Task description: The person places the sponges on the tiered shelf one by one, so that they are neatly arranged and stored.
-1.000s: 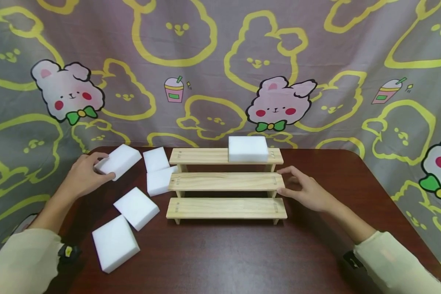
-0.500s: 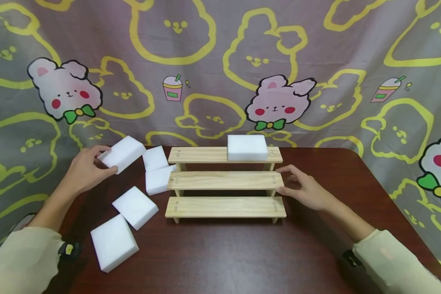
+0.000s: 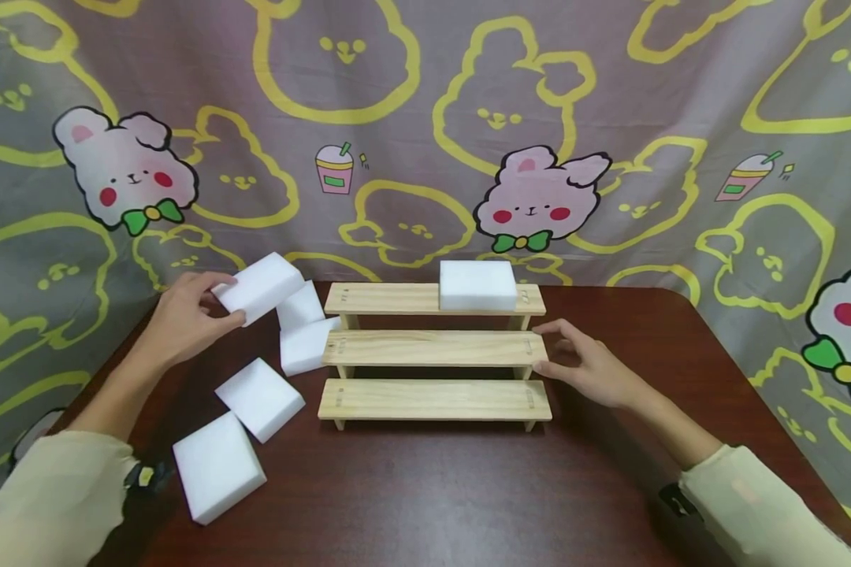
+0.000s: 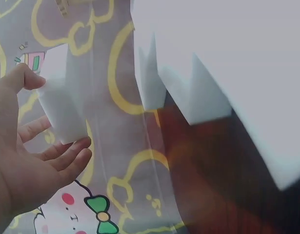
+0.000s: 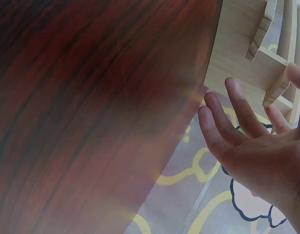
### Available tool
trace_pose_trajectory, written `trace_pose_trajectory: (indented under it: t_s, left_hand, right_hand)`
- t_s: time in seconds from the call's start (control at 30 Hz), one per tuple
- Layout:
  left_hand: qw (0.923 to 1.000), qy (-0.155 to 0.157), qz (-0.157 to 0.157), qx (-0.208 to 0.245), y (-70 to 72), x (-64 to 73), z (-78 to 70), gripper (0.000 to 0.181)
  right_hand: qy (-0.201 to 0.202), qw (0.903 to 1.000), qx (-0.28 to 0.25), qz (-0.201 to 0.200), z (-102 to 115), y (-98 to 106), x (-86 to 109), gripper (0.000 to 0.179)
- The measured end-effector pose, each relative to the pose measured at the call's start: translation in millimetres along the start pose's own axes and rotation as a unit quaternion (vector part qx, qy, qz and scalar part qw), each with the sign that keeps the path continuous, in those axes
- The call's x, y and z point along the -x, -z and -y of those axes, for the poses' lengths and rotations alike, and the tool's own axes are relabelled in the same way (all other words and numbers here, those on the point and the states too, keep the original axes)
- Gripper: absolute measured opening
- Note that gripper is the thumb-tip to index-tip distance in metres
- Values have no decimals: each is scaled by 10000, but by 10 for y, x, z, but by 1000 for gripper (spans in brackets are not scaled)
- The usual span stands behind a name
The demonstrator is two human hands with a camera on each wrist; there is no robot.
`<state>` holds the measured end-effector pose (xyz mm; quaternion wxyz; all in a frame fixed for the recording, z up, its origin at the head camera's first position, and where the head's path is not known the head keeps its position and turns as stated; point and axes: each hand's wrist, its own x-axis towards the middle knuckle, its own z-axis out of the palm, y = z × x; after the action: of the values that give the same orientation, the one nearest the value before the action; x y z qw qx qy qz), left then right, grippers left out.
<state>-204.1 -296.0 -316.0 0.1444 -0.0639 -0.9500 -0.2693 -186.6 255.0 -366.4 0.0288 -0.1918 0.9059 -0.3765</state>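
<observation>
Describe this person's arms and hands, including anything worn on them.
The left hand and right hand are bare, with no gloves visible. The left sleeve and right sleeve are pale cream, loose cloth. A black item with a yellow patch shows at the left cuff, a dark item at the right; what they are is unclear.

Rack [image 3: 436, 400] toward rear of desk [image 3: 432, 496], curtain [image 3: 397, 87] behind. Top block [image 3: 477, 285] on top step [image 3: 383, 298], right of its middle. Left of rack, on desk: rear pair [image 3: 303, 346], front pair [image 3: 220, 465]. Held block [image 3: 258, 285] between left fingers [image 3: 228, 322], left of rear pair. Right fingers [image 3: 559, 326] at right end of middle step [image 3: 432, 349].
</observation>
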Motion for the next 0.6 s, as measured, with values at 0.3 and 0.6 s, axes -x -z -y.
trace_pose_trajectory:
  t_s: [0.3, 0.6]
  left_hand:
    - [9996, -252, -80, 95, -30, -58, -201, 56]
    - [9987, -424, -174, 228, -57, -140, -343, 55]
  right_hand:
    - [44, 10000, 3, 12, 3, 2, -3, 48]
    - [47, 10000, 29, 1, 2, 9, 2, 47]
